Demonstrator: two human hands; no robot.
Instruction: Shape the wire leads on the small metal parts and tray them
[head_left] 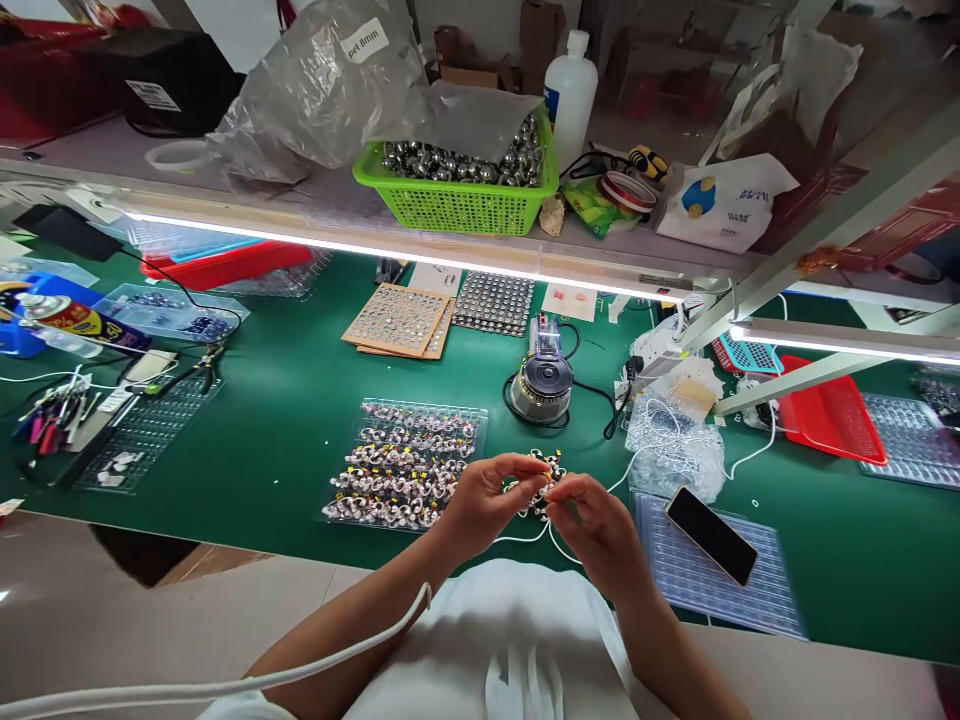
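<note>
My left hand [491, 498] and my right hand [596, 525] meet in front of my body, their thumbs and fingertips pinched close together. What they hold between them is too small and too covered to name. Just behind the fingertips lies a small pile of parts [556, 462] in black, white and yellow, partly hidden by my hands. To the left of my left hand, a clear plastic tray [484, 420] carries rows of small white wired parts [405, 485] with yellow and red bits.
Behind the hands stands a round black-topped device [546, 377] with a cable. At right, a phone [711, 535] rests on stacked clear trays [772, 600]. Pliers [196, 368] and a spray can [86, 322] lie left. Above, a shelf holds a green basket [457, 207] of shiny metal balls.
</note>
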